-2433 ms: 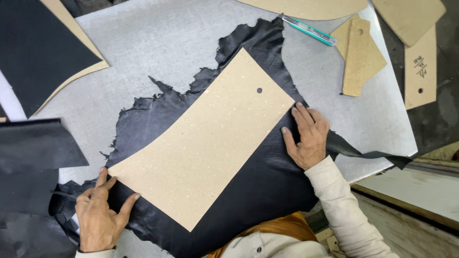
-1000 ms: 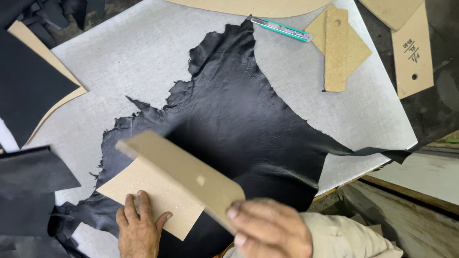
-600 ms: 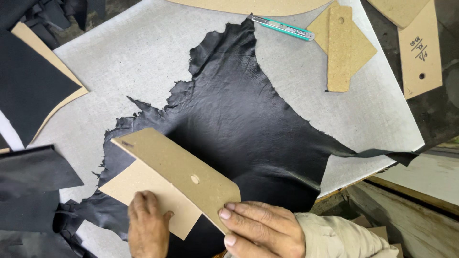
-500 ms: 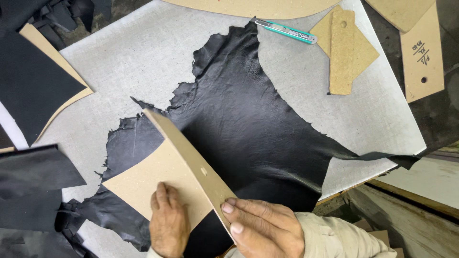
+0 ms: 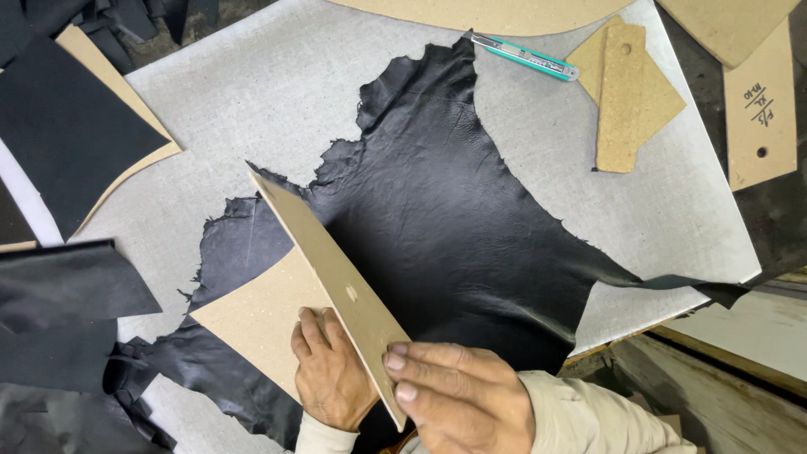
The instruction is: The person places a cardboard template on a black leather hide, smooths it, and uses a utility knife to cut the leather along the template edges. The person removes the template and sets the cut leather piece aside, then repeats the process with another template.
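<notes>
Left hand flat under the tilted card template, right hand pinching its near edge. Template raised on edge over the black hide on the desk, not yet laid flat; no tracing or cutting visible; knife idle.

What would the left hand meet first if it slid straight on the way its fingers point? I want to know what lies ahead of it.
The left hand lies on the tan cardboard pattern sheet, fingers pointing up-left. Going on, it would likely cross that sheet, then reach the black leather hide.
</notes>
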